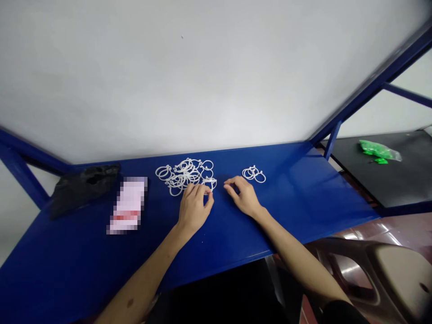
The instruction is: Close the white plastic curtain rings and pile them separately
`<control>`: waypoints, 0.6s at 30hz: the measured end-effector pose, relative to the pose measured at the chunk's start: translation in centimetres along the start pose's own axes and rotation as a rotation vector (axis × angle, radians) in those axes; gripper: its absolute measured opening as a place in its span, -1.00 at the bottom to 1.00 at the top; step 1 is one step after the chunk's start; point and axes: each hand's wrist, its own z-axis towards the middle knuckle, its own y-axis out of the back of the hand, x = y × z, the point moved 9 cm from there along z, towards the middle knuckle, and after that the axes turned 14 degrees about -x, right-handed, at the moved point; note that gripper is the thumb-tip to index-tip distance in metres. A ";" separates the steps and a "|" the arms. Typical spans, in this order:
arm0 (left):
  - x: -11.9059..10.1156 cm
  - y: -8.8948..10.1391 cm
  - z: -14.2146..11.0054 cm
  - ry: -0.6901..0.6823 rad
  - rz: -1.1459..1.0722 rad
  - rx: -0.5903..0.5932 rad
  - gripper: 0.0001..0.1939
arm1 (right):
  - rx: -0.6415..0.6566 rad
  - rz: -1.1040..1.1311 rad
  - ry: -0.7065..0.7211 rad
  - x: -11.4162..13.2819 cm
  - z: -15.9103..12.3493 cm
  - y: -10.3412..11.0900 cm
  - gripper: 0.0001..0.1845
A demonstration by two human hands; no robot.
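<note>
A heap of several white plastic rings (184, 173) lies on the blue table (297, 198) near the wall. My left hand (194, 208) rests at the heap's near edge, thumb and fingers pinched on one white ring (209, 183). My right hand (243, 195) lies just to the right of it on the table, fingers curled and loosely apart, holding nothing that I can see. A small separate group of white rings (254, 174) sits beyond my right hand.
A black bag (84, 184) and a pale flat packet (128, 204) lie at the left of the table. A dark side table (398, 175) at the right carries a green plastic bag (378, 150). A chair (374, 270) stands at the lower right.
</note>
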 end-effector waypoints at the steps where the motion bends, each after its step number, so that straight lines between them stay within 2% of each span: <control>1: -0.3 0.0 0.0 -0.006 -0.032 -0.010 -0.90 | 0.044 0.057 -0.027 0.6 -0.3 -0.7 -0.78; 4: -1.3 -0.2 -0.3 -0.069 -0.121 0.001 -0.87 | 0.104 0.232 -0.152 1.7 -0.9 -2.0 -0.77; 8: -2.3 -1.1 -1.1 -0.147 -0.173 0.100 -0.85 | 0.087 0.377 -0.288 1.8 -1.0 -2.3 -0.82; 10: -1.8 -1.4 -1.3 -0.117 -0.158 0.124 -0.85 | 0.081 0.381 -0.302 1.7 -0.9 -2.3 -0.85; 14: -0.1 -1.1 -0.9 -0.018 -0.068 0.054 -0.86 | 0.098 0.350 -0.275 1.5 -0.8 -2.1 -0.85; 16: 0.4 -1.4 -0.8 -0.030 -0.034 0.076 -0.79 | 0.113 0.347 -0.254 1.5 -0.8 -2.1 -0.84; 18: 0.8 -2.0 -0.9 -0.044 -0.014 0.125 -0.82 | 0.106 0.327 -0.223 1.5 -0.7 -1.9 -0.84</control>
